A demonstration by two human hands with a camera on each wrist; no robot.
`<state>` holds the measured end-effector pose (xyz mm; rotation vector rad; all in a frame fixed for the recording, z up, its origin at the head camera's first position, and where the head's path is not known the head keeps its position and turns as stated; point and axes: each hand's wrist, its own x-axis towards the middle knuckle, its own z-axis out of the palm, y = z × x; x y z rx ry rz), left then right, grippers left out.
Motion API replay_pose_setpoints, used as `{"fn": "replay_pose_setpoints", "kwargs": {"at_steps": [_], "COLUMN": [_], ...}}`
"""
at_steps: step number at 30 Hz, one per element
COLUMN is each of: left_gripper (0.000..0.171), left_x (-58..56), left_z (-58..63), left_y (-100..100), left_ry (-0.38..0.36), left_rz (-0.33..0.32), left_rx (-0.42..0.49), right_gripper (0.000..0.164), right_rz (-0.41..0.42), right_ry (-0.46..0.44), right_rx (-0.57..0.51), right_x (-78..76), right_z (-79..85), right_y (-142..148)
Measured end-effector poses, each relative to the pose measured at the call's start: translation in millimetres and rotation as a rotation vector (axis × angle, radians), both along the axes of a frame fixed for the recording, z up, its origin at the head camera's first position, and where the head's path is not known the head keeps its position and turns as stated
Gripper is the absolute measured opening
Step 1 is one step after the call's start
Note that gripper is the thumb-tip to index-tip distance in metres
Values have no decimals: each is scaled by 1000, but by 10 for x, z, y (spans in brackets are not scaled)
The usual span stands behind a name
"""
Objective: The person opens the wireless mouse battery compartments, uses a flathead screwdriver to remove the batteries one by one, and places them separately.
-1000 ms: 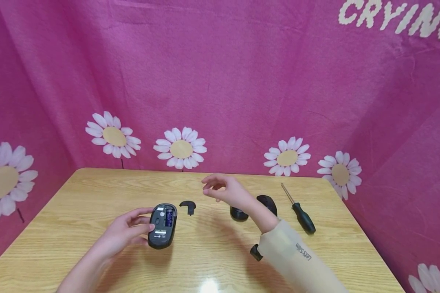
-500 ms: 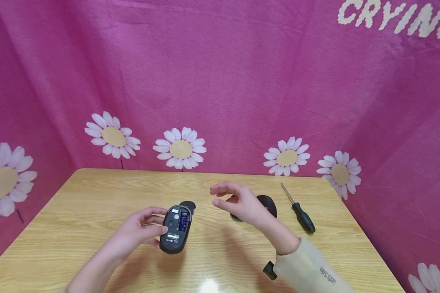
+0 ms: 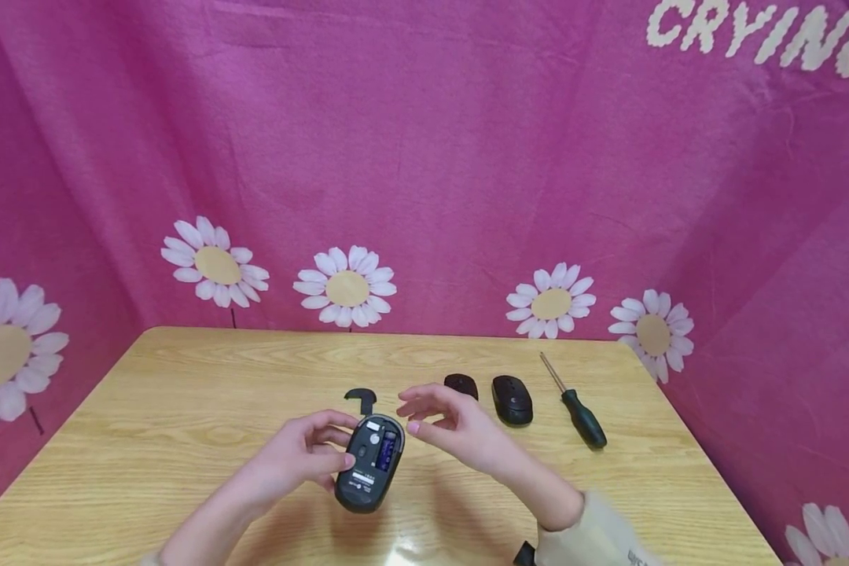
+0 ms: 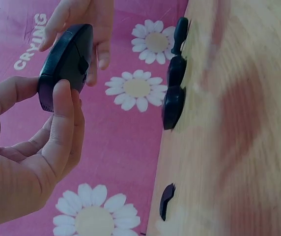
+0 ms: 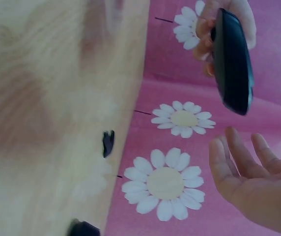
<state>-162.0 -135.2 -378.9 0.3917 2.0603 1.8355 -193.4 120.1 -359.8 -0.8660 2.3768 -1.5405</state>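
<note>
Now the left hand [image 3: 299, 454] grips one mouse [image 3: 368, 465], seemingly one battery [image 3: 386, 451] inside; right hand [image 3: 468, 431] empty, loose

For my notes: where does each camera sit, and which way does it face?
Head: worn on the person's head, facing forward and down over the table to the pink cloth; left hand, right hand and both forearms show.
Left wrist: worn there, facing rightward at the held mouse; the left hand near, the right beyond.
Right wrist: worn there, facing leftward at the same mouse; the right hand near, the left beyond.
Shared: both wrist views show the mouse and both hands.
</note>
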Motion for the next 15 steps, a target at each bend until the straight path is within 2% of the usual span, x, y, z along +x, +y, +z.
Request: {"fn": "replay_pose_setpoints", "kwargs": {"at_steps": [8,15], "left_gripper": [45,40], "left_x": [-7,15], "left_z": [-24,-56], "left_y": [121,185], "left_ry": [-46,-41], "left_rz": [-82,-187], "left_rx": [-56,-60], "right_gripper": [31,27], "right_rz": [13,94], "right_ry": [-62,-112], "right_rx": [58,61], "right_x": [80,134], "right_z": [-161,-283], "right_y": [-7,20]}}
